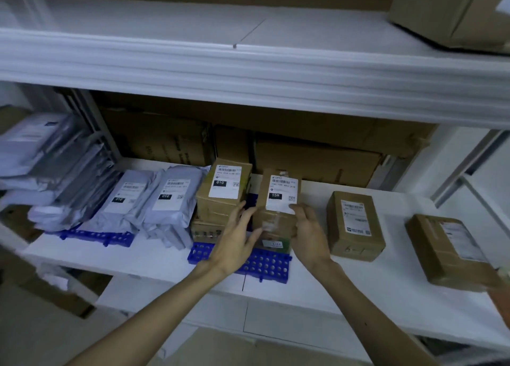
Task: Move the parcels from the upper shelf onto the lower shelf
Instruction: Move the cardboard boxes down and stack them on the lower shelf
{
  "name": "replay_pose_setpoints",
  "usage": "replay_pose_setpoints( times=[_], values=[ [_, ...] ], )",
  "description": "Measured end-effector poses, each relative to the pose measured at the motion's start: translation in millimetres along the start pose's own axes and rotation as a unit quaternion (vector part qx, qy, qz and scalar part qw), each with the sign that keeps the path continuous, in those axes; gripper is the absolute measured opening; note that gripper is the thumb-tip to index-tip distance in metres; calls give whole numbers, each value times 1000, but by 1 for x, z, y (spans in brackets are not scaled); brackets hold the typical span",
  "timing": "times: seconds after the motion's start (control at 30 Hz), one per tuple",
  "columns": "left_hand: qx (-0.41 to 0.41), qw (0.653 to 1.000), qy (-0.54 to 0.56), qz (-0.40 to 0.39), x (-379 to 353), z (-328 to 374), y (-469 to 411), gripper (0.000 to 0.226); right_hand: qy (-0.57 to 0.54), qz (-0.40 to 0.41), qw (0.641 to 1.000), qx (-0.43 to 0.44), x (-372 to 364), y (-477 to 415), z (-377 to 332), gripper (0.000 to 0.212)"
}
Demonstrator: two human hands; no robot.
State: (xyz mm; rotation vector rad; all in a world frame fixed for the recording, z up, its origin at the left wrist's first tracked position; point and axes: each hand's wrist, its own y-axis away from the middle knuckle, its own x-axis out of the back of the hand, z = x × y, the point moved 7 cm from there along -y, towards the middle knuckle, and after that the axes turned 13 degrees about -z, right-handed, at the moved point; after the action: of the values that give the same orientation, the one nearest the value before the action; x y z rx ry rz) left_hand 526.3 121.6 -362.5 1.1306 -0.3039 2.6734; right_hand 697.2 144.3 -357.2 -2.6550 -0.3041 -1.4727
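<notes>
I have both hands on a small brown parcel marked 15H (pixel 278 200), which stands on the lower shelf (pixel 358 288) near its middle. My left hand (pixel 237 241) presses flat against the parcel's left side, fingers spread and reaching forward. My right hand (pixel 309 233) cups the right front corner, thumb lying across the bottom of the white label. So both hands are closed around that one box, holding it from two sides. It rests on top of something lower, over a blue perforated tray (pixel 265 263), though I cannot make out exactly what is beneath it.

Just to its left stands a second brown parcel marked 010 (pixel 223 192), stacked on another box. Further left, two grey mailer bags (pixel 154 197) lean back side by side, with a second blue tray (pixel 102 237) at their feet. More grey bags (pixel 41 156) are piled at the far left.

To the right of my hands, well apart, lie two more brown boxes: one (pixel 354 222) near the middle right and one (pixel 449 252) close to the right edge. Large cartons (pixel 317 158) line the back of the lower shelf.

The upper shelf (pixel 193 23) carries one big cardboard box (pixel 452 10) at its right end.
</notes>
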Motion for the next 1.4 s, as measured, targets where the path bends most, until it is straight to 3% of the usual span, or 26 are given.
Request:
replay_pose_setpoints(
  times=[0.17, 0.3, 0.47, 0.7, 1.03, 1.2, 1.4],
  values=[
    [-34, 997, -35, 58, 36, -1, 36, 38, -7, 17, 1000, 24, -9, 9, -39, 63],
    [-64, 992, -54, 99, 74, -12, 67, 34, -18, 23, 998, 54, -22, 14, -88, 44],
    [-32, 990, -66, 124, 120, -60, 112, 36, -18, 17, 998, 54, -62, 14, -140, 40],
    [22, 991, -51, 120, 188, -149, 169, 37, 18, 35, 998, 54, -129, 10, -215, 6],
    [42, 994, -75, 74, 232, -208, 153, 35, 10, -12, 1000, 5, -161, -39, -268, 46],
    [60, 994, -85, 39, 241, -236, 116, 31, 50, -18, 998, -19, -169, -82, -275, 52],
    [112, 990, -87, -21, 236, -267, 73, 29, 89, -79, 990, -76, -189, -130, -266, 69]
  ],
)
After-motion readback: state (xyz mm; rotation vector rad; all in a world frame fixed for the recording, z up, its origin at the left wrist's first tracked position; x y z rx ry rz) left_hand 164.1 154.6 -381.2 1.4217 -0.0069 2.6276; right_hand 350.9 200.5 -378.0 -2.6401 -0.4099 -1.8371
